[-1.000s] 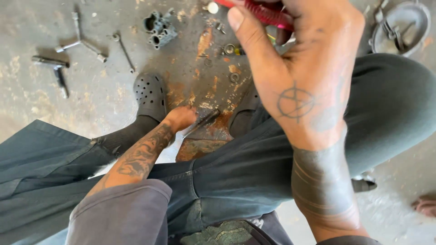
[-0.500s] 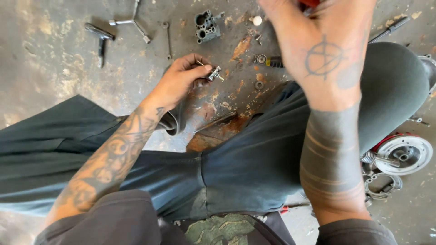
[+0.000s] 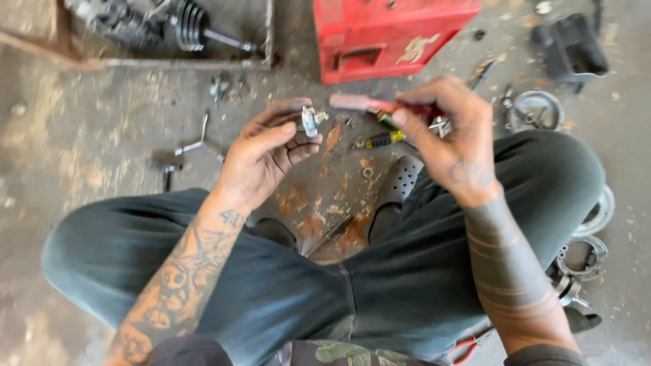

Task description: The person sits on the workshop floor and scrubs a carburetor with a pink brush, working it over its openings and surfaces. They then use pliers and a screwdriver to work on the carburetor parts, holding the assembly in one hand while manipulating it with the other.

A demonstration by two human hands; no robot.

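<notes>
Left hand point(image 3: 268, 152) now raised, gripping small metal part point(image 3: 312, 120)

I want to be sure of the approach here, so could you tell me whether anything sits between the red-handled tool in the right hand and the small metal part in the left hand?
Nothing visible does. The small metal part sits at the left hand fingertips, and the red-handled tool in the right hand points toward it across an open gap.

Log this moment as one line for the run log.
left hand: pinching small metal fitting | right hand: gripping red-handled tool | posture: seated cross-legged on stained concrete floor | nearby: red metal box
</notes>
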